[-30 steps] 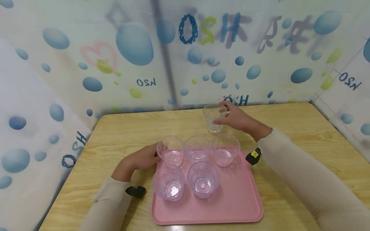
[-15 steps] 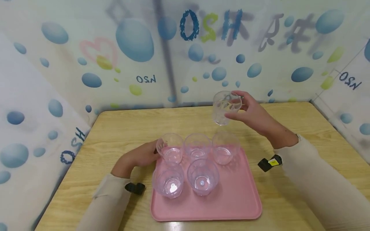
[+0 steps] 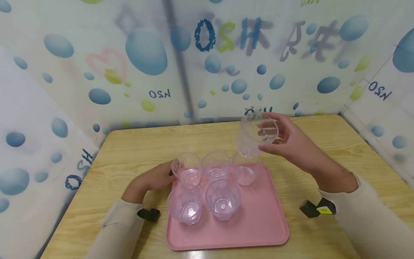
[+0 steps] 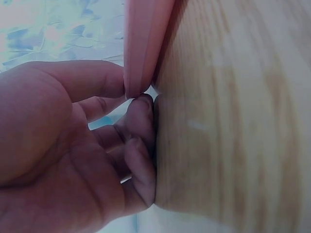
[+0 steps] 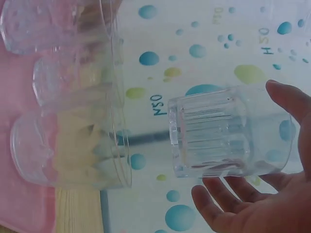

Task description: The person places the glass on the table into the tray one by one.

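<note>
A clear plastic cup (image 3: 246, 138) is gripped near its rim by my right hand (image 3: 295, 144), raised behind the tray's back right corner. In the right wrist view the held cup (image 5: 214, 133) shows ribbed sides, with the thumb on one side and fingers on the other. My left hand (image 3: 157, 176) is at the back left corner of the pink tray (image 3: 255, 223). The left wrist view has its thumb on the tray's rim (image 4: 142, 48) and its fingers curled below, against the table. Several clear cups stand upright on the tray, including a back right cup (image 3: 244, 175) just below the held one.
Along the tray's back stand a left cup (image 3: 189, 176) and a middle cup (image 3: 216, 173). Two more, a front left cup (image 3: 189, 210) and a front middle cup (image 3: 223, 205), stand before them. The wooden table (image 3: 323, 151) meets a patterned wall (image 3: 207, 79) behind.
My right hand has lifted the cup from the table behind the tray and brought it rightward and toward me, over the back right cup. The left hand stays at the tray.
</note>
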`<state>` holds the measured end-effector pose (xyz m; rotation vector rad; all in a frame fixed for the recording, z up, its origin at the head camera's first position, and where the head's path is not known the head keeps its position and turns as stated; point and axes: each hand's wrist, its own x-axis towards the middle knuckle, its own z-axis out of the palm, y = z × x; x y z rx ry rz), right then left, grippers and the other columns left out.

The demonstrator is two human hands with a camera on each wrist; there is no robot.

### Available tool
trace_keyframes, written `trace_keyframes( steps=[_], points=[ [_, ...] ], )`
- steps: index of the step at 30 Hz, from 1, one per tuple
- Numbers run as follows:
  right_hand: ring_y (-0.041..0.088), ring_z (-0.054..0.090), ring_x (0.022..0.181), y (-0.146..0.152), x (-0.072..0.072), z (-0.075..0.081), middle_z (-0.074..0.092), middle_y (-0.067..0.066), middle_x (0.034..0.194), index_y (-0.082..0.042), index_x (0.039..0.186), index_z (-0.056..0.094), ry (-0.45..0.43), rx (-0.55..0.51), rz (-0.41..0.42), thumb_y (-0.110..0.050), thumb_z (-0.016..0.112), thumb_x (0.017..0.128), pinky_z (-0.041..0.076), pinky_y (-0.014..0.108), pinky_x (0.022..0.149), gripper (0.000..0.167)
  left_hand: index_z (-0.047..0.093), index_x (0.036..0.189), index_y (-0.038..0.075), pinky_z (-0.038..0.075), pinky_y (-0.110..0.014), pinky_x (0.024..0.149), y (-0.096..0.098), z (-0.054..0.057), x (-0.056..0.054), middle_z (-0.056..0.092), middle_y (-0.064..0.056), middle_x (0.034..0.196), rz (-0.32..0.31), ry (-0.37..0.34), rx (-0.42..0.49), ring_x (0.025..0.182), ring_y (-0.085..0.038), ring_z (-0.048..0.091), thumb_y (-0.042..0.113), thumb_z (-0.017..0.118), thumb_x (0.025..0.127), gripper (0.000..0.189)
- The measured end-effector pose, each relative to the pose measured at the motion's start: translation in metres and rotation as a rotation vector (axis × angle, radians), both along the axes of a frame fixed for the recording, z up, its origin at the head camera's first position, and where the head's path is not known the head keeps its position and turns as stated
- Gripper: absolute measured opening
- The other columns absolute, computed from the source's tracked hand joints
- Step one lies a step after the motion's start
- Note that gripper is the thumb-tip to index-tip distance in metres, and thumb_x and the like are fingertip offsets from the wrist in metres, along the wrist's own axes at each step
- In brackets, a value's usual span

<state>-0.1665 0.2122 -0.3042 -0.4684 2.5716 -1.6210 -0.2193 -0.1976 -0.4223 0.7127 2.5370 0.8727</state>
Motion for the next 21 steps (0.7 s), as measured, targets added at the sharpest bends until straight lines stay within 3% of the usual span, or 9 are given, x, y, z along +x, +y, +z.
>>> trace_keyframes(
  steps=[5, 14, 21],
  points=[
    [0.014, 0.055, 0.124, 0.004, 0.021, -0.004, 0.049, 0.004, 0.140, -0.025, 0.155, 0.029, 0.018, -0.051, 0.036, -0.011, 0.072, 0.092, 0.055, 0.020, 0.089, 0.078, 0.044, 0.146, 0.006, 0.036, -0.056, 0.115, 0.000, 0.001, 0.000, 0.053, -0.017, 0.146, 0.005, -0.015, 0.003, 0.138, -0.036, 0.047, 0.026, 0.055, 0.103, 0.049],
    [0.010, 0.056, 0.125, 0.012, 0.053, -0.016, 0.050, 0.007, 0.140, -0.012, 0.156, 0.027, 0.067, -0.150, 0.161, 0.008, 0.069, 0.088, 0.055, 0.021, 0.093, 0.082, 0.042, 0.148, 0.004, 0.036, -0.056, 0.115, 0.001, 0.002, 0.001, 0.052, -0.018, 0.147, -0.012, -0.012, 0.023, 0.139, -0.036, 0.046, 0.024, 0.056, 0.103, 0.051],
    [0.009, 0.054, 0.126, 0.015, 0.069, -0.026, 0.050, 0.012, 0.140, -0.016, 0.155, 0.030, 0.031, -0.099, 0.225, 0.005, 0.073, 0.086, 0.053, 0.020, 0.095, 0.084, 0.048, 0.143, 0.005, 0.038, -0.056, 0.114, 0.000, 0.002, 0.001, 0.056, -0.017, 0.142, -0.001, -0.013, 0.006, 0.135, -0.035, 0.049, 0.026, 0.055, 0.103, 0.045]
  ],
)
